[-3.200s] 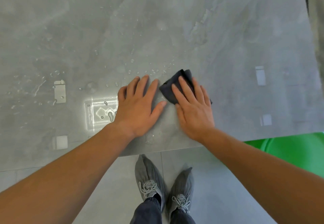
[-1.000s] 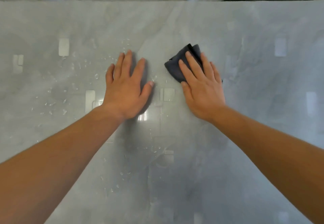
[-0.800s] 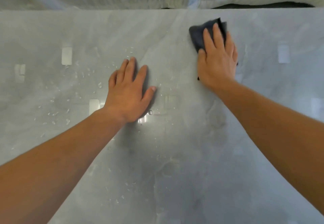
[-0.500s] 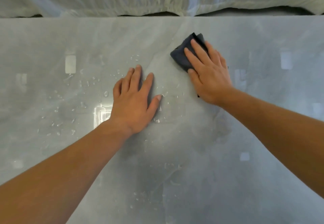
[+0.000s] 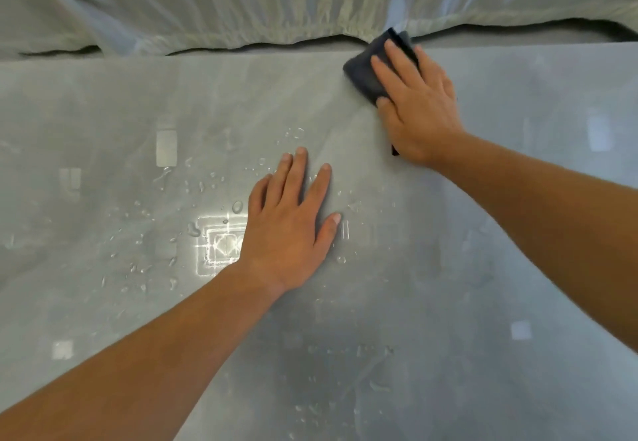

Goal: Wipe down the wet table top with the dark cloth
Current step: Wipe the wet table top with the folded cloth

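Right hand (image 5: 419, 112): straight fingers (image 5: 385, 75) pressed the dark cloth (image 5: 359, 73), far on the counter (image 5: 483, 268).
Left hand (image 5: 286, 230): lay flat, fingers straight.

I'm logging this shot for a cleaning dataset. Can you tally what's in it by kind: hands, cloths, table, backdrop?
Hands: 2, left hand flat on the table, right hand pressing the cloth
Dark cloth: 1
Table top: 1
Pale draped sheet: 1
Total: 5
Water drops left of the left hand: too many to count.
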`<state>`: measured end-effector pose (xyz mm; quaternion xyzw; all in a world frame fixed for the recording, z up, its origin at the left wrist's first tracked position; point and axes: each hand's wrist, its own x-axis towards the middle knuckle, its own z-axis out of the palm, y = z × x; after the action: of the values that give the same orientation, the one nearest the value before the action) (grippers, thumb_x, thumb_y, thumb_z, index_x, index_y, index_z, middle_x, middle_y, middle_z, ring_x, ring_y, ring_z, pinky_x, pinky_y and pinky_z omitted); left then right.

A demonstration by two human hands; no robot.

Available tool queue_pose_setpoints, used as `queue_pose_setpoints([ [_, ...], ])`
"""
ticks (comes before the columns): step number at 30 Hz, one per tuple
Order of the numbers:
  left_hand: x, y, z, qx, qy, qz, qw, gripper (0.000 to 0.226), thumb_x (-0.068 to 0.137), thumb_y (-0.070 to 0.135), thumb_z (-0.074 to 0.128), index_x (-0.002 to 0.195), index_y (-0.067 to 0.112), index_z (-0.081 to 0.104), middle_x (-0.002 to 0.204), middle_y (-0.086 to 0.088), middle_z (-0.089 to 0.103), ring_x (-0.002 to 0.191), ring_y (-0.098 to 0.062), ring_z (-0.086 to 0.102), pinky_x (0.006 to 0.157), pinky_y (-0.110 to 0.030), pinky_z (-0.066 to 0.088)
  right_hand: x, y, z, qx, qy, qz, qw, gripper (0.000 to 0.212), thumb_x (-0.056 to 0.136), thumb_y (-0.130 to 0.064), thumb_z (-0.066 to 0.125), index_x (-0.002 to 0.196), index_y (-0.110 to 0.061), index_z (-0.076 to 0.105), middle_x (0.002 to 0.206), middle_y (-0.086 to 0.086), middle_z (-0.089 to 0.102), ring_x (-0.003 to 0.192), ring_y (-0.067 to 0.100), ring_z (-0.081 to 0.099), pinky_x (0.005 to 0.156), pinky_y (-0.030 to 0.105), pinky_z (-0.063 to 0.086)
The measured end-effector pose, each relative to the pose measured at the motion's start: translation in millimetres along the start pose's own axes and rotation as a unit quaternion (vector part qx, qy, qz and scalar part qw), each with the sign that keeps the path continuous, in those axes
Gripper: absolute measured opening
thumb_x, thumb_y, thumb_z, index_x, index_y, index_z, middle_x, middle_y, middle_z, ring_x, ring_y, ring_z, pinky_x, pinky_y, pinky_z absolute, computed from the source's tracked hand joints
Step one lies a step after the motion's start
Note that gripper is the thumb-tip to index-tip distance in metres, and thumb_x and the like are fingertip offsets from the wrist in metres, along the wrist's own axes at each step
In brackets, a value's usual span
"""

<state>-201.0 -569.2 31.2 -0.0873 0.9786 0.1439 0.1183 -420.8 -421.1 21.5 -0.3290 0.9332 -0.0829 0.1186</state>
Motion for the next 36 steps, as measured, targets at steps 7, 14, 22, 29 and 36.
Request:
queue_pose_setpoints([
  [7,-8.3,-6.1,-3.6,-0.072,0.019,0.009,0.997,0.064,0.102,0.050,0.033,0.155,0.015,0.032,0.169,-0.010,0.010,0.156,-0.023,0.003,0.124,-0.037,0.004,-68.4,-35.9,14.9,-0.014,-0.033,-0.075,0.997,0.058,0.104,-0.041,0.027,0.160,-0.028,0.021,0.169,-0.003,0.010,0.155,0.031,0.004,0.125,0.050,0.007],
  [14,-27.0,-7.5,4.1,-0.053,0.012,0.020,0.998,0.065,0.103,0.051,0.027,0.157,0.015,0.030,0.169,-0.009,0.007,0.156,-0.024,-0.004,0.125,-0.043,0.000,-52.1,-9.5,10.9,0.027,0.033,0.097,0.994,0.057,0.104,-0.037,0.035,0.159,-0.027,0.024,0.169,-0.003,0.012,0.155,0.031,0.006,0.125,0.050,0.007],
  [22,-30.0,-2.1,-0.2,-0.078,0.025,0.031,0.996,0.063,0.102,0.048,0.031,0.154,0.012,0.037,0.168,-0.010,0.013,0.156,-0.024,0.004,0.125,-0.044,0.006,-114.3,-24.9,27.5,-0.019,-0.007,-0.088,0.996,0.057,0.101,-0.036,0.037,0.157,-0.027,0.031,0.167,-0.003,0.021,0.154,0.032,0.013,0.124,0.052,0.012],
  [29,-57.2,4.8,4.5,-0.078,0.008,0.019,0.997,0.065,0.102,0.051,0.027,0.156,0.014,0.033,0.168,-0.011,0.010,0.156,-0.023,0.000,0.125,-0.044,0.003,-127.2,-66.6,41.0,0.032,0.058,0.110,0.992,0.057,0.102,-0.031,0.038,0.158,-0.026,0.027,0.168,-0.002,0.016,0.154,0.033,0.009,0.125,0.048,0.009],
  [36,-91.9,8.2,11.0,-0.062,-0.012,0.001,0.998,0.065,0.102,0.052,0.030,0.156,0.015,0.031,0.169,-0.010,0.009,0.156,-0.023,-0.002,0.125,-0.042,-0.001,-165.6,-36.9,38.7,-0.010,-0.002,-0.056,0.998,0.055,0.102,-0.032,0.038,0.156,-0.024,0.033,0.167,-0.003,0.021,0.154,0.030,0.013,0.124,0.051,0.015],
])
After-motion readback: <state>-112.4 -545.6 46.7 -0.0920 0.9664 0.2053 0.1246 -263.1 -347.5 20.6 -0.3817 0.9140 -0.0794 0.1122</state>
